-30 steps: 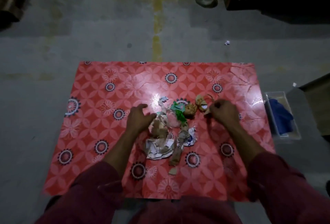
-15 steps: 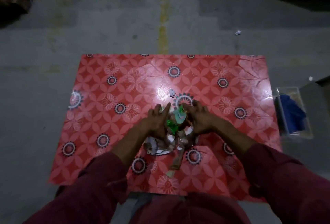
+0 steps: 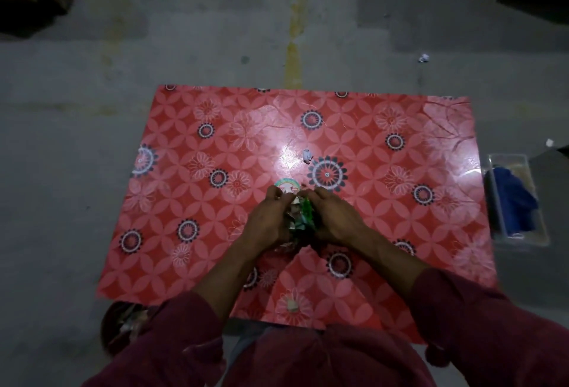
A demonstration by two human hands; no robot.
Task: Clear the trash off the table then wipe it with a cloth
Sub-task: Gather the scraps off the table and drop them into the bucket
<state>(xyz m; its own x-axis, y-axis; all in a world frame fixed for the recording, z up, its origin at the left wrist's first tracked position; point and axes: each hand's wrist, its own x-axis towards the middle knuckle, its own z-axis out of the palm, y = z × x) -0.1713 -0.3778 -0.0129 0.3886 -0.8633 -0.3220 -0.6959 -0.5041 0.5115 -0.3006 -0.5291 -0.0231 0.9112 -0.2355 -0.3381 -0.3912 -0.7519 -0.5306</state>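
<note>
— Where are your hands relative to the table (image 3: 191, 201)?

— Both are over its middle, nearer your edge. Your left hand (image 3: 269, 220) and right hand (image 3: 334, 220) are cupped toward each other, fingers curled inward, fingertips almost meeting on the far side.

— And your arms?

— Forearms bare, converging from the near edge; dark red sleeves pushed up toward the elbows.
</note>
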